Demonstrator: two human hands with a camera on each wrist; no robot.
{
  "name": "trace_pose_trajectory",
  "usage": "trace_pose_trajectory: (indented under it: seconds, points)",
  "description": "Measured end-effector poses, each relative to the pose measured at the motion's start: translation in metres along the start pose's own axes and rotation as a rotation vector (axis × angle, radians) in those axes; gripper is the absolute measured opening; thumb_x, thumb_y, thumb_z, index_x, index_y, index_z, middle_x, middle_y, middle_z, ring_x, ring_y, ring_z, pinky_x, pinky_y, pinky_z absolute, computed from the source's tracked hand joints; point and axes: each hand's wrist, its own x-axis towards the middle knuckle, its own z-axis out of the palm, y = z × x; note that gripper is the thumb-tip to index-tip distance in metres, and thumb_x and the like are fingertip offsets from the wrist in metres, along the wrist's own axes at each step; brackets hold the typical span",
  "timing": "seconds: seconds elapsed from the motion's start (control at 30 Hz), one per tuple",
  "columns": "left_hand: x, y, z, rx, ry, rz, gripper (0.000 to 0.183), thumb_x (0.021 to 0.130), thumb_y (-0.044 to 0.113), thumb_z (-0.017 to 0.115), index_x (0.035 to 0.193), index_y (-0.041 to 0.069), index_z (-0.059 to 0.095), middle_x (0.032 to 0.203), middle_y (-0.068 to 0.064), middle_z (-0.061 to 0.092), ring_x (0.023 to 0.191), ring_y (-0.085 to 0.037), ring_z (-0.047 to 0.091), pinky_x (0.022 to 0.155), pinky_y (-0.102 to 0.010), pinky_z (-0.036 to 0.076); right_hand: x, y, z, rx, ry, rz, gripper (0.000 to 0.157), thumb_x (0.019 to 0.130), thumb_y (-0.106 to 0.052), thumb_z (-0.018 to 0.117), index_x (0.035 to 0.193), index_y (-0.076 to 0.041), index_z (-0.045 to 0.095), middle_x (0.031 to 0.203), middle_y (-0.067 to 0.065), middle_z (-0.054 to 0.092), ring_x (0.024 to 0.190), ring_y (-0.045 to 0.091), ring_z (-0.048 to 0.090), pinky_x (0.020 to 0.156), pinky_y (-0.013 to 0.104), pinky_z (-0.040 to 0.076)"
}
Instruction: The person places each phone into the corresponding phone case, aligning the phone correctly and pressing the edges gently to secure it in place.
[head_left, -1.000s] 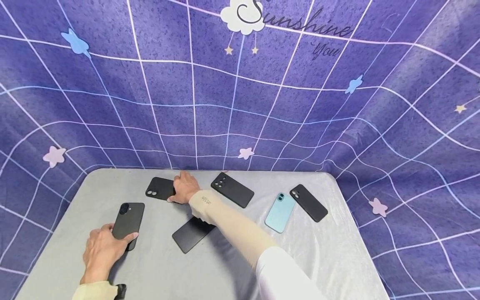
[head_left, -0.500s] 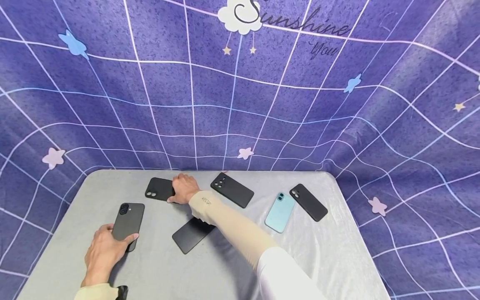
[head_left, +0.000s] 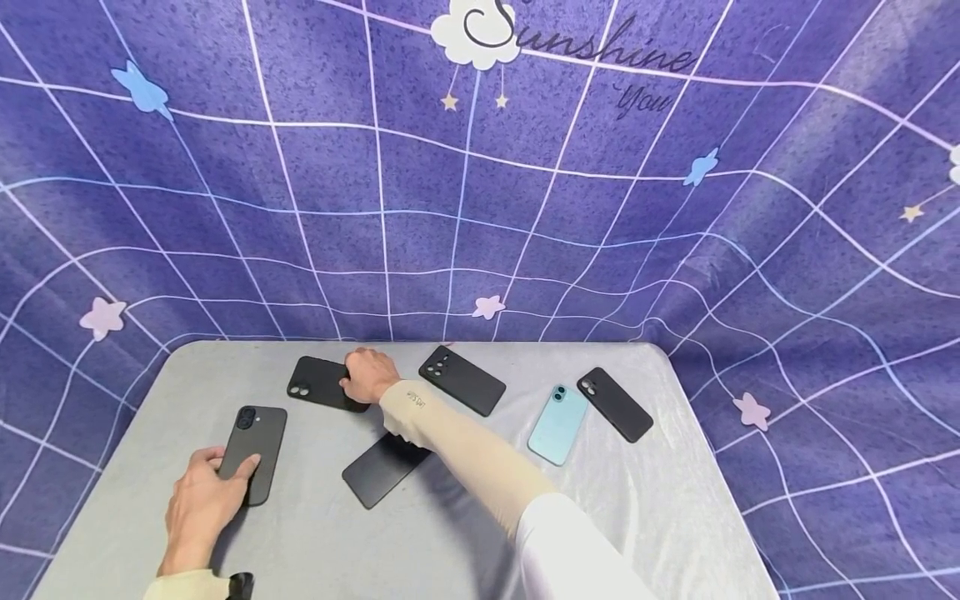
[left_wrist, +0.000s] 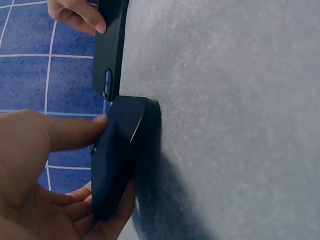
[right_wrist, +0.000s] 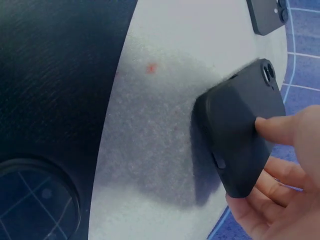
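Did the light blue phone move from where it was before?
No. Judged against the table's far right corner, the light blue phone hasn't shifted any way.

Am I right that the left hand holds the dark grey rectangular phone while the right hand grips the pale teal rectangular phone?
Not quite: the right wrist view shows the right hand gripping a black rectangular phone case; the left hand does hold the dark grey phone.

right arm point(head_left: 480, 468) extends forward, left fingers point(left_wrist: 123, 204) seemingly curled.
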Motion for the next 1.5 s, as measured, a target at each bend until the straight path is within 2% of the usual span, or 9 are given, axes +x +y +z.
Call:
trace_pose_trajectory:
  seconds: [0.13, 0.3, 0.47, 0.67, 0.83, 1.0, 1.2, 1.5]
  points:
    - [0.001, -0.001, -0.002, -0.038, 0.03, 0.018, 0.065, 0.11, 0.045, 0.053, 0.146, -0.009, 0.046, 0.139, -0.034, 0.059, 0.125, -0.059, 0.054, 0.098, -0.067, 0.045, 0.0, 0.001, -0.004, 0.055, 0.009, 0.015, 0.014, 0.102, -0.032, 0.071, 0.101, -0.022, 0.081, 0.106, -0.007, 0.077, 0.097, 0.011, 0.072, 0.077, 0.027, 0.057]
    - [0.002, 0.0, -0.001, -0.064, 0.053, 0.044, 0.052, 0.112, 0.032, 0.05, 0.141, -0.011, 0.05, 0.132, -0.035, 0.064, 0.122, -0.056, 0.057, 0.1, -0.066, 0.044, -0.003, 0.006, -0.007, 0.145, 0.003, 0.027, 0.012, 0.102, -0.03, 0.071, 0.101, -0.024, 0.082, 0.102, -0.009, 0.077, 0.09, 0.007, 0.069, 0.072, 0.025, 0.054]
    - [0.005, 0.0, -0.001, -0.083, 0.0, 0.063, 0.055, 0.114, 0.032, 0.046, 0.147, -0.011, 0.045, 0.138, -0.037, 0.061, 0.129, -0.058, 0.055, 0.105, -0.067, 0.044, -0.005, 0.01, -0.011, 0.27, -0.023, 0.065, 0.013, 0.102, -0.027, 0.071, 0.097, -0.018, 0.079, 0.093, -0.008, 0.073, 0.085, 0.006, 0.065, 0.068, 0.021, 0.051]
    - [0.009, -0.003, -0.004, -0.108, -0.051, 0.054, 0.057, 0.115, 0.034, 0.044, 0.151, -0.01, 0.043, 0.143, -0.038, 0.055, 0.136, -0.059, 0.049, 0.11, -0.069, 0.041, -0.009, 0.01, -0.014, 0.419, -0.032, 0.145, 0.017, 0.099, -0.023, 0.073, 0.112, -0.019, 0.083, 0.107, -0.011, 0.078, 0.098, 0.003, 0.068, 0.079, 0.014, 0.05]
    - [0.011, -0.006, -0.005, -0.126, -0.069, 0.051, 0.06, 0.115, 0.037, 0.043, 0.156, -0.007, 0.042, 0.147, -0.035, 0.054, 0.14, -0.058, 0.045, 0.115, -0.069, 0.037, -0.014, 0.01, -0.011, 0.575, -0.023, 0.193, 0.015, 0.093, -0.016, 0.079, 0.106, -0.014, 0.085, 0.105, -0.008, 0.08, 0.094, 0.002, 0.067, 0.079, 0.01, 0.049]
    - [0.012, -0.01, -0.005, -0.128, -0.082, 0.047, 0.062, 0.115, 0.037, 0.042, 0.154, -0.011, 0.045, 0.151, -0.036, 0.051, 0.143, -0.059, 0.042, 0.116, -0.07, 0.036, -0.022, 0.008, -0.01, 0.714, -0.037, 0.272, 0.009, 0.09, -0.013, 0.084, 0.099, -0.011, 0.085, 0.098, -0.008, 0.079, 0.086, 0.003, 0.063, 0.075, 0.012, 0.05]
    - [0.01, -0.01, -0.002, -0.152, -0.08, 0.055, 0.056, 0.115, 0.033, 0.04, 0.151, -0.01, 0.047, 0.148, -0.038, 0.053, 0.14, -0.058, 0.044, 0.114, -0.07, 0.037, -0.031, 0.008, -0.007, 0.77, -0.041, 0.304, 0.007, 0.09, -0.013, 0.084, 0.097, -0.011, 0.083, 0.096, -0.008, 0.076, 0.087, 0.004, 0.063, 0.077, 0.015, 0.051]
    - [0.006, -0.007, 0.004, -0.177, -0.096, 0.034, 0.054, 0.116, 0.026, 0.033, 0.152, -0.014, 0.039, 0.149, -0.041, 0.048, 0.137, -0.058, 0.046, 0.114, -0.068, 0.037, -0.045, 0.008, -0.002, 0.802, -0.035, 0.335, 0.006, 0.09, -0.014, 0.085, 0.092, -0.009, 0.081, 0.088, -0.009, 0.072, 0.083, 0.005, 0.06, 0.077, 0.017, 0.05]
